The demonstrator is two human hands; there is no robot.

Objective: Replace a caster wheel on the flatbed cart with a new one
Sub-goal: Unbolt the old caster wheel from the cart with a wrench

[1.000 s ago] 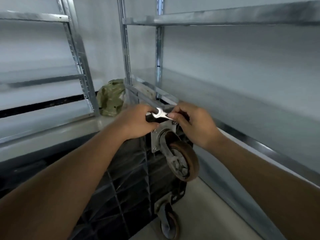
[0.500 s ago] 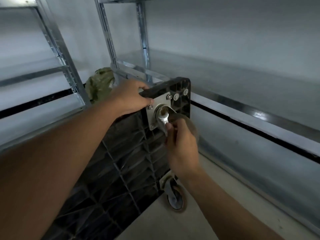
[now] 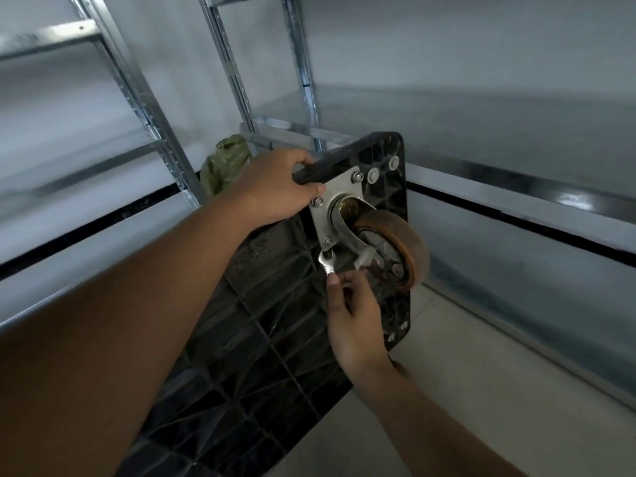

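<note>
Currently: cart [image 3: 275, 339] tipped on its edge, underside facing me; black ribbed plastic, stiff, prob. light enough to steady one-handed; my left hand [image 3: 275, 187] curled over its top rim, by the plate corner. Caster wheel [image 3: 395, 249] at upper corner; worn brown tread, rusty hub, steel fork; looks heavy for its size, swivels, so hold by mounting plate [image 3: 339, 201], not the wheel. Plate: flat zinc, hex nuts at corners. Wrench [image 3: 327, 263]: small, bright steel, slippery; right hand [image 3: 354, 325] pinches its shank w/ fingertips, open end at the lower-left nut [image 3: 328, 242]; seated or not, can't tell. Green bag [image 3: 223, 166] behind, by shelf rack [image 3: 165, 146].
</note>
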